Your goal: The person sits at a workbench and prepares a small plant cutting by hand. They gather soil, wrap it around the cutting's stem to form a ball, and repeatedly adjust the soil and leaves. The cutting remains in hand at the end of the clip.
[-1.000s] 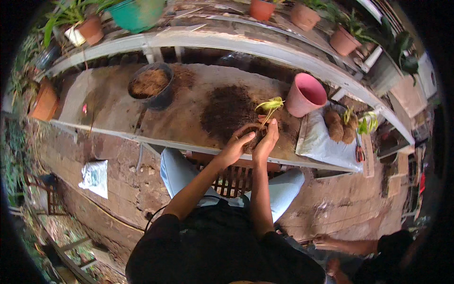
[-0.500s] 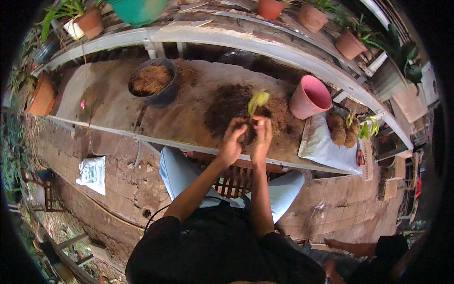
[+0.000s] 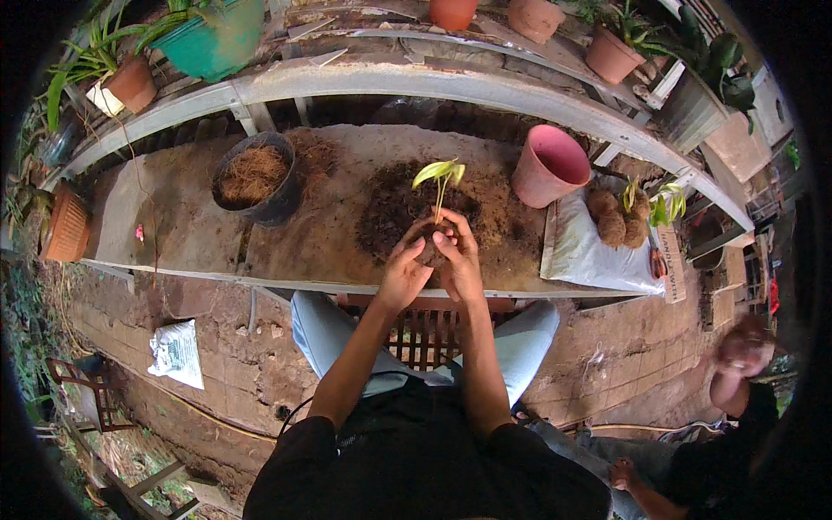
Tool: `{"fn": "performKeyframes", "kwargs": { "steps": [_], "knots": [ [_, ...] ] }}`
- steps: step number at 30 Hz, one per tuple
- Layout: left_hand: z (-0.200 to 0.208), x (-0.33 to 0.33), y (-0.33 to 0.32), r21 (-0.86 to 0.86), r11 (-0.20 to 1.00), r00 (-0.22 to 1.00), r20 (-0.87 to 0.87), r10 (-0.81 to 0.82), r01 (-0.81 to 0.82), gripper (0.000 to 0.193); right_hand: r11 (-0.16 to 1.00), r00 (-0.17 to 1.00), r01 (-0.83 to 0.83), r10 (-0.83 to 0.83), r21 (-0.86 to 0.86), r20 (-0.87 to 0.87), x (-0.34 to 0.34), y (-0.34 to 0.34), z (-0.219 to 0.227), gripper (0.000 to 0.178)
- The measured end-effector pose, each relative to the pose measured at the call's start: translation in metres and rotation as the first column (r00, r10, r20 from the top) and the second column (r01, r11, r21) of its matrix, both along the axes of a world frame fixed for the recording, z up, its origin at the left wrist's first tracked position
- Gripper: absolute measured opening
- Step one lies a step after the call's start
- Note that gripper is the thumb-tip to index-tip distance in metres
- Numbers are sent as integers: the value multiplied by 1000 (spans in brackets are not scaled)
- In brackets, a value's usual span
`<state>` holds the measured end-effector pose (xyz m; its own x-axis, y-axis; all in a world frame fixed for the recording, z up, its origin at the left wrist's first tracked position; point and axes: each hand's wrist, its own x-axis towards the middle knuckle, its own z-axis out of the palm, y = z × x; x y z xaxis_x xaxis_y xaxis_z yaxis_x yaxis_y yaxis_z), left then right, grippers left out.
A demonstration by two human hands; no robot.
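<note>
Both hands together, cupped round one soil ball: left hand & right hand press it from either side, fingers wrapped on it. Out of the ball stands a seedling, thin stem upright, yellow-green leaves at top. Ball sits at the near edge of the workbench, just above the person's knees.

Packages: down-left of the hands, well apart, a small white bag w/ dark print lies flat on the ground. Right of the hands, a white plastic sack is spread on the bench end; brown root balls w/ small green shoots rest on it.

Surface: rough grey bench, dark soil pile just beyond the hands. Left & beyond, black pot full of coconut fibre. Right & beyond, pink plastic pot, tilted. Farther: metal rail, terracotta pots, green pot. Outdoor nursery, brick-paved ground. Another person crouches low right.

Vs 0.5 s ago: hands & seedling sit a little nearer the bench's front edge; stem now more upright.
</note>
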<state>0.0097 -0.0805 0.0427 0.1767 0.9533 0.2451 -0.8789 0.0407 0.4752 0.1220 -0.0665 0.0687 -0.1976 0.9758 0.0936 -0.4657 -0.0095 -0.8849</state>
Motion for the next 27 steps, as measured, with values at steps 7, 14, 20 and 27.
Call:
{"fn": "performKeyframes", "kwargs": {
  "steps": [7, 14, 20, 27],
  "knots": [
    [0, 6, 0, -19, 976, 968, -132, 215, -219, 30, 990, 969, -137, 142, 39, -203, -6, 0, -7, 56],
    [11, -6, 2, 5, 987, 983, -94, 160, -160, 28, 995, 999, -46, 46, 90, 3, -8, -2, 3, 49],
    [5, 1, 4, -33, 992, 992, -49, 118, -119, 31, 986, 955, 57, -100, 157, 281, -5, -6, 11, 48],
    [9, -7, 0, -78, 988, 991, -36, 130, -133, 34, 970, 967, 5, -66, 242, 246, -11, -3, 10, 50]
  ]
}}
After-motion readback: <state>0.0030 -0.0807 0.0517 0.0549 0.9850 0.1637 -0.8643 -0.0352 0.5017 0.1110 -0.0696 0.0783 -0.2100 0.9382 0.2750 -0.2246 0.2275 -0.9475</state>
